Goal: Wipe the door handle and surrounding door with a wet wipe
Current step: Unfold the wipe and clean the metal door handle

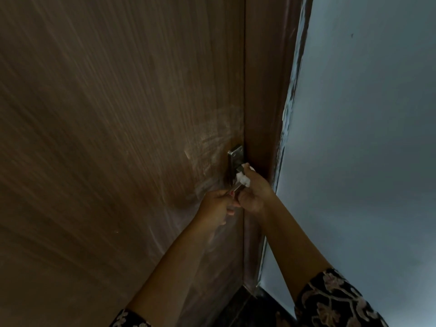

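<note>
The brown wood-grain door (106, 138) fills the scene from nine o'clock through to the centre, its surface streaked with pale smears that fan out around the handle area and trail down toward six o'clock. At three o'clock the blue-grey wall (365, 149) takes up the whole right side, with ragged paint along its edge. Between them runs the door frame (264, 90), a darker brown strip from twelve o'clock down to the floor. A sliver of dark floor (250, 310) shows at six o'clock.

Two bare forearms come up from five and six o'clock, each ending in a dark floral sleeve (335, 300) at the bottom edge. They meet right at the centre of the view.

The left hand (217, 206) is curled around the free end of the metal door handle (237, 186), fingers wrapped shut on the lever. Touching it, at its two o'clock, the right hand (256, 191) has its fingers pressed together, bunching the white wet wipe (243, 179) against the lever near where it meets the plate. The wipe is crumpled, peeking out between the fingers and the metal. Just above, at twelve o'clock from the hands, the steel backplate (236, 156) stands close against the door's edge.
</note>
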`<state>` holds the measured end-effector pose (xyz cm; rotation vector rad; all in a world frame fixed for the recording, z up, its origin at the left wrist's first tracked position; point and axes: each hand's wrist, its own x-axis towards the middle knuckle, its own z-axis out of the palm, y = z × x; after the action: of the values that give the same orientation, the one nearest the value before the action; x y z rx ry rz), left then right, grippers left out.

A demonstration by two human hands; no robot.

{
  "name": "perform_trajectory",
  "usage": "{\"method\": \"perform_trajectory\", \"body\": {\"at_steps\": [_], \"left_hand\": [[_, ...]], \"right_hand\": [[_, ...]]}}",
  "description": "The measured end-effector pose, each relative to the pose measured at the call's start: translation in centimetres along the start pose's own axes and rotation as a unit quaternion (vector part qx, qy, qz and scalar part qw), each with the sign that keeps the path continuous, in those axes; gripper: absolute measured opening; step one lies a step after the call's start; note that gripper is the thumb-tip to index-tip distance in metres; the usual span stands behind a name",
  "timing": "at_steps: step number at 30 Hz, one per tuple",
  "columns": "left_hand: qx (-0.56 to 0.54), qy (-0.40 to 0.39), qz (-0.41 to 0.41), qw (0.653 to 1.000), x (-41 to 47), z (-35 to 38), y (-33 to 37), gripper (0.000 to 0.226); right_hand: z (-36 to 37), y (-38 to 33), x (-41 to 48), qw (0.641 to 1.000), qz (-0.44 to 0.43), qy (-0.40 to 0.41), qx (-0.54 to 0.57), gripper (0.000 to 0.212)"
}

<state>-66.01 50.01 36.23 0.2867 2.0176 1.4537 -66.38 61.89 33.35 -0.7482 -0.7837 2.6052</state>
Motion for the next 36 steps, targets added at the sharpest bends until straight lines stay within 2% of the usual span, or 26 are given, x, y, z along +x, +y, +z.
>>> {"method": "perform_trajectory", "body": {"at_steps": [2,4,5,6,7,8,9,11,14,17,19,20,21,23,24,26,28,29,31,32,36], "left_hand": [[-0.008,-0.01,-0.012,1.0,0.0,-0.1,0.1,0.017],[-0.024,-0.02,-0.022,0.999,0.0,-0.3,0.0,0.015],[-0.029,-0.023,-0.026,0.999,0.0,-0.4,0.0,0.014],[-0.03,-0.023,-0.028,0.999,0.1,-0.5,0.0,0.013],[-0.031,-0.024,-0.029,0.999,0.2,-0.5,0.1,0.012],[-0.033,-0.024,-0.03,0.999,0.3,-0.5,0.0,0.011],[-0.038,-0.022,-0.033,0.998,0.3,-0.5,0.1,0.012],[-0.046,-0.019,-0.036,0.998,0.5,-0.3,0.1,0.013],[-0.048,-0.014,-0.03,0.998,0.5,-0.2,-0.1,0.016],[-0.04,-0.02,-0.024,0.999,0.4,-0.4,-0.2,0.017],[-0.033,-0.023,-0.025,0.999,0.4,-0.4,-0.1,0.019],[-0.03,-0.024,-0.026,0.999,0.3,-0.4,-0.1,0.019],[-0.028,-0.024,-0.024,0.999,0.3,-0.4,0.0,0.019],[-0.027,-0.025,-0.019,0.999,0.3,-0.4,0.0,0.016],[-0.027,-0.025,-0.015,0.999,0.4,-0.4,0.0,0.014],[-0.029,-0.026,-0.012,0.999,0.5,-0.4,-0.1,0.011],[-0.026,-0.03,-0.011,0.999,0.6,-0.5,-0.1,0.011],[-0.024,-0.031,-0.011,0.999,0.7,-0.5,-0.1,0.011],[-0.015,-0.03,-0.009,0.999,0.8,-0.5,-0.2,0.012],[-0.012,-0.029,-0.007,0.999,0.8,-0.5,-0.3,0.014],[-0.002,-0.025,-0.004,1.0,1.1,-0.5,-0.4,0.017]], "right_hand": [[0.1,0.0,-0.9,0.997,-0.034,-0.002,-0.075,0.022],[-0.5,0.5,-1.0,0.965,-0.113,0.029,-0.233,0.025],[-0.9,0.6,-1.2,0.926,-0.182,0.06,-0.325,0.021],[-1.4,0.6,-1.4,0.872,-0.264,0.095,-0.401,0.017],[-1.5,0.5,-2.0,0.819,-0.341,0.123,-0.444,0.015],[-1.3,0.4,-2.4,0.782,-0.399,0.133,-0.461,0.02],[-0.8,0.2,-2.8,0.761,-0.432,0.123,-0.468,0.028],[0.4,0.0,-2.8,0.724,-0.443,0.061,-0.526,0.044],[0.9,0.3,-2.1,0.635,-0.413,-0.02,-0.652,0.051],[0.4,-0.4,-1.8,0.632,-0.431,-0.024,-0.643,0.044],[0.7,-1.3,-1.4,0.597,-0.47,0.011,-0.65,0.038],[0.8,-1.5,-1.0,0.594,-0.478,0.027,-0.646,0.035],[0.8,-1.8,-0.6,0.6,-0.486,0.034,-0.635,0.032],[0.9,-1.6,-0.6,0.661,-0.484,0.021,-0.573,0.023],[1.0,-1.5,-0.8,0.672,-0.49,0.018,-0.555,0.02],[1.0,-1.0,-1.3,0.616,-0.531,0.021,-0.582,0.017],[0.5,-1.2,-1.0,0.594,-0.531,0.005,-0.604,0.015],[0.3,-1.3,-0.8,0.602,-0.512,0.007,-0.613,0.016],[-0.3,-1.6,-0.3,0.669,-0.455,0.017,-0.587,0.017],[-0.3,-1.8,0.0,0.685,-0.447,0.03,-0.574,0.018],[-0.2,-1.3,0.4,0.688,-0.464,0.066,-0.554,0.026]]}}
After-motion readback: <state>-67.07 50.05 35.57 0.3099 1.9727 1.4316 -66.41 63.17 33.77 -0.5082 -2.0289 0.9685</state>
